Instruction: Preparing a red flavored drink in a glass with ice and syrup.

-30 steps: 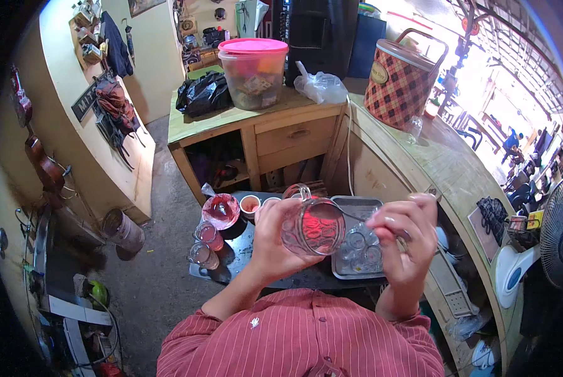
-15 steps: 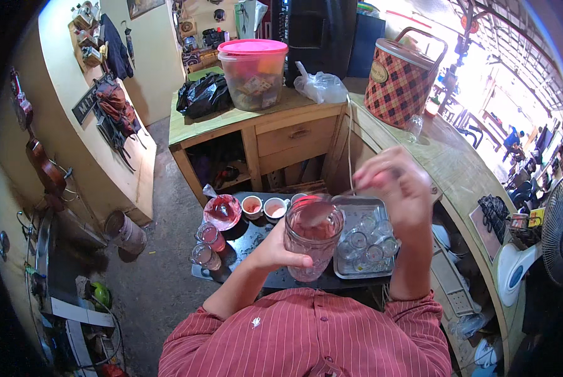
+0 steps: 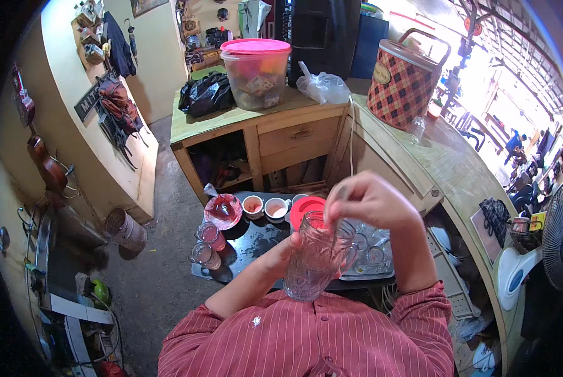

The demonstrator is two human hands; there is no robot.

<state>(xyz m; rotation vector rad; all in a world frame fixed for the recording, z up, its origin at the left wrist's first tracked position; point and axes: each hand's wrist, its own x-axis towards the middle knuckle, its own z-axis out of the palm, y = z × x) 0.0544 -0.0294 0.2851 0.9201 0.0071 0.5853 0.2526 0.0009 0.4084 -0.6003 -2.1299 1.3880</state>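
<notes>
A tilted clear glass pitcher with a side handle is held close to my shirt. My left hand is wrapped around its far left side, with the fingers mostly hidden behind the glass. Over the pitcher's mouth, my right hand pinches a spoon whose lower end is down inside the glass. Beyond the pitcher lies a red round lid. White cups with pinkish contents, a bowl smeared with red and two glasses of pink drink stand on the dark table.
Right of the pitcher, a metal tray holds several upturned glasses. A wooden counter wraps around, bearing a plaid cooler, a pink-lidded tub and plastic bags. A bucket stands on the floor at left.
My right hand has come down and left, lowering the spoon into the pitcher. The pitcher has turned and tilted, showing its handle and uncovering the red lid.
</notes>
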